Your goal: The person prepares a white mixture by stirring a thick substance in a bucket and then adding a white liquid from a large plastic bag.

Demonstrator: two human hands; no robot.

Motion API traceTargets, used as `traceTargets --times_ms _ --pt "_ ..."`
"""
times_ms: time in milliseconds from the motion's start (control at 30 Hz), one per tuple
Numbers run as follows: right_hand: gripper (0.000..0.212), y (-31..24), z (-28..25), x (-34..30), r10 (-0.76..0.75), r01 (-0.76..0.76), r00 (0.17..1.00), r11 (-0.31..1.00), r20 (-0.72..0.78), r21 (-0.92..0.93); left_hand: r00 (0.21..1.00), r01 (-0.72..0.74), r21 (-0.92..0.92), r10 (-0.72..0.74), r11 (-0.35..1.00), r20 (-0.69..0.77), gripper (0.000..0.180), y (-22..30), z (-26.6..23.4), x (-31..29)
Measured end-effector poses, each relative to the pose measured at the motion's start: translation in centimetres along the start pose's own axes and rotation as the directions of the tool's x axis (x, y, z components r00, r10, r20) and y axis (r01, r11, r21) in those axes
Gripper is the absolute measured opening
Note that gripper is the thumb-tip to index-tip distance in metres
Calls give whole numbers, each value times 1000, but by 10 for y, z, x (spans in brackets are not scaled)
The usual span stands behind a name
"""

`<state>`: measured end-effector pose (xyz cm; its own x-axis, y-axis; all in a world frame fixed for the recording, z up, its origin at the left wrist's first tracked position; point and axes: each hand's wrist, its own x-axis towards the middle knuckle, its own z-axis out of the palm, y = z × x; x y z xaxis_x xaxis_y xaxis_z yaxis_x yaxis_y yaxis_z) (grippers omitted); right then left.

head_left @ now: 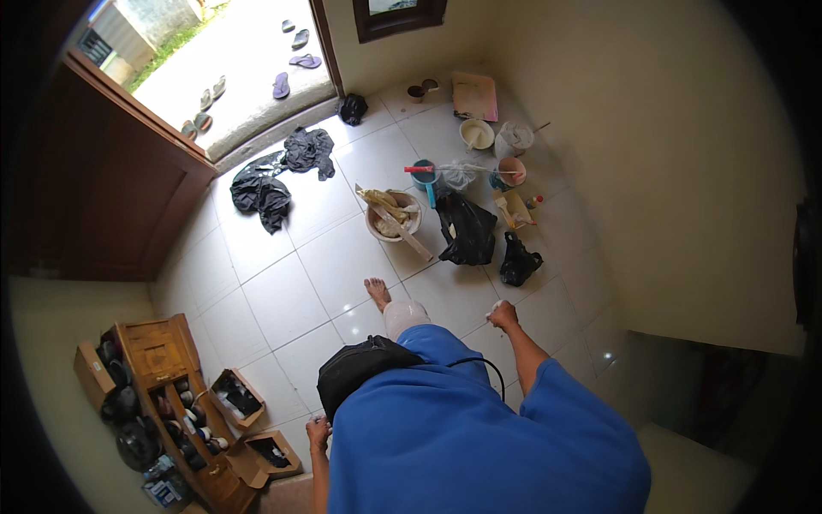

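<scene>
My right hand [503, 315] hangs out to the right of my body with its fingers curled. A whitish patch shows at its fingertips; whether that is a held thing or a smear I cannot make out. Low beside my hip is my left hand [318, 431], fingers bent in, with pale marks on them. Neither hand touches anything on the floor. Nearest the right hand lies a small black plastic bag [520, 259], and beyond it a larger black plastic bag [467, 230]. Ahead of my bare foot stands a bucket [413, 224] with a flat wooden strip [402, 233] across it.
A teal dipper [425, 176], a white tub [476, 134], a bucket [514, 139] and a pink tray [474, 96] stand by the right wall. Black plastic sheeting [261, 190] lies near the open doorway. A wooden shoe cabinet [158, 351] and cardboard boxes [248, 420] are at left.
</scene>
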<state>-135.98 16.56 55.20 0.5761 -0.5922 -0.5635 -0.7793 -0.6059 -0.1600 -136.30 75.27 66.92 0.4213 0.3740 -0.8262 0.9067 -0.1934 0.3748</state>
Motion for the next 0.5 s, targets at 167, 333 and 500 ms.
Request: traceTargets --times_ms 167,333,500 --pt "45 -145 -85 120 118 -76 982 963 -150 258 922 -357 501 382 788 56 25 -12 -74 132" --pt "35 -205 -178 195 212 -36 908 899 -361 437 967 -242 514 249 823 58 28 92 -87 149" --pt "44 -290 -168 204 15 161 943 853 -333 496 909 -386 634 393 670 139 30 166 -115 230"
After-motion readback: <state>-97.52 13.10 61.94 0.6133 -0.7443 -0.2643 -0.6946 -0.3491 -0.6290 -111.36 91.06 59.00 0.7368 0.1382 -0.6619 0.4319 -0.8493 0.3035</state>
